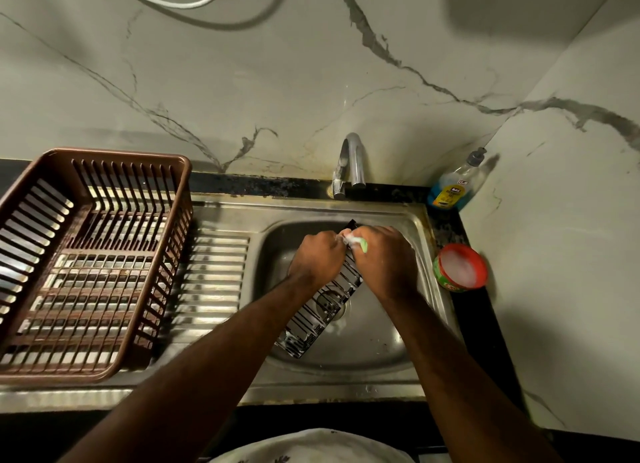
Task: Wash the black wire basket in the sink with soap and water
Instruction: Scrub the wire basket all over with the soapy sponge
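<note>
A long, narrow black wire basket [318,310] lies slanted over the steel sink bowl [377,338], with foam on its lower end. My left hand [317,256] grips its upper part from the left. My right hand [382,260] holds a green scrubbing sponge [465,249] covered in suds and presses it against the basket's upper end. The basket's top corner [351,224] sticks out beyond both hands. No water runs from the chrome tap [351,161].
A brown plastic dish rack [86,254] sits on the ribbed drainboard [211,282] at left. A red and green tub of foamy dish soap [460,268] stands on the counter right of the sink. A pump bottle of blue liquid [455,185] is in the back corner.
</note>
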`<act>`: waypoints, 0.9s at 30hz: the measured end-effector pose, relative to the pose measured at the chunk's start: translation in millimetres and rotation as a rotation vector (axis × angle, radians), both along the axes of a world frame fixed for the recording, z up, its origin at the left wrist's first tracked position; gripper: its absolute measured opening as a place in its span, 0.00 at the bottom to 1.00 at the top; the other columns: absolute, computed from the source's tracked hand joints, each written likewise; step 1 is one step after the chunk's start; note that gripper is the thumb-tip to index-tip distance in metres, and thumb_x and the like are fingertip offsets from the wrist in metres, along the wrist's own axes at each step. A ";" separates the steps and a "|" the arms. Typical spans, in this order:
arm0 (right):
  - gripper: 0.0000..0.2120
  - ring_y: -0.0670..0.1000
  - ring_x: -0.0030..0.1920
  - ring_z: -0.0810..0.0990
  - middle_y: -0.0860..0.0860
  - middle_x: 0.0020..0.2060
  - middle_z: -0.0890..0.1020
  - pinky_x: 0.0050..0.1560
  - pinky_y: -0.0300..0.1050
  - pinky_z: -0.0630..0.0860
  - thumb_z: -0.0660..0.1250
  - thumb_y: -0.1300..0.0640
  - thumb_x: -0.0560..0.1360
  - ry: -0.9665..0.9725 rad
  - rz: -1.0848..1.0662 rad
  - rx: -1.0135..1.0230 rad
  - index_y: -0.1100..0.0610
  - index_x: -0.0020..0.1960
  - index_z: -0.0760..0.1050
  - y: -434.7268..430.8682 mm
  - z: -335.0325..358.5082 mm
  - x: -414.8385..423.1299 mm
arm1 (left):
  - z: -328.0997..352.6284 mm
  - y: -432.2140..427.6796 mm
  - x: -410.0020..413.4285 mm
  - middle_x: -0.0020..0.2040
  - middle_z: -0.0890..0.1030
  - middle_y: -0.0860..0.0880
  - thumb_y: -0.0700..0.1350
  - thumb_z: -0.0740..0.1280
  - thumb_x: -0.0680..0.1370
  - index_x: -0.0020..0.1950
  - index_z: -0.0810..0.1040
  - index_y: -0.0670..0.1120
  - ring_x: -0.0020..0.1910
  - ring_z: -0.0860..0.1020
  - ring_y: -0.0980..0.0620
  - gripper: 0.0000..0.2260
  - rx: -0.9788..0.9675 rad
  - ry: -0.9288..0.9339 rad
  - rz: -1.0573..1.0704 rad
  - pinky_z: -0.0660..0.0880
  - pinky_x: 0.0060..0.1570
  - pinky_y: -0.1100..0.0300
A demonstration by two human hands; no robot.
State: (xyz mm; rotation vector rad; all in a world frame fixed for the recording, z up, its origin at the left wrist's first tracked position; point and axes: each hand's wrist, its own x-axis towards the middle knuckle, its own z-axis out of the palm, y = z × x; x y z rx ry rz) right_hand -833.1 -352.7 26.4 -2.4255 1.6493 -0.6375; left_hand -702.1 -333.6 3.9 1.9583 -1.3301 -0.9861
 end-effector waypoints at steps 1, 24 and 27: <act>0.08 0.53 0.46 0.82 0.51 0.45 0.86 0.41 0.42 0.72 0.74 0.56 0.75 -0.001 0.006 0.000 0.54 0.54 0.83 -1.2 2.0 2.2 | -0.8 0.6 -0.7 0.39 0.82 0.45 0.49 0.57 0.84 0.42 0.77 0.46 0.37 0.82 0.46 0.15 -0.005 0.008 0.008 0.83 0.41 0.45; 0.11 0.53 0.48 0.82 0.51 0.49 0.86 0.44 0.43 0.74 0.74 0.58 0.75 0.005 0.054 0.008 0.54 0.57 0.83 1.5 7.1 1.5 | -14.7 6.0 3.7 0.35 0.79 0.47 0.51 0.58 0.86 0.41 0.76 0.49 0.32 0.74 0.51 0.16 -0.103 0.107 0.121 0.74 0.34 0.52; 0.12 0.53 0.49 0.83 0.51 0.49 0.86 0.44 0.42 0.74 0.74 0.58 0.74 0.016 0.024 0.017 0.53 0.57 0.83 4.8 5.4 -7.1 | -12.0 4.7 8.0 0.35 0.79 0.47 0.53 0.59 0.85 0.40 0.75 0.49 0.32 0.74 0.51 0.17 -0.104 0.083 0.133 0.74 0.34 0.53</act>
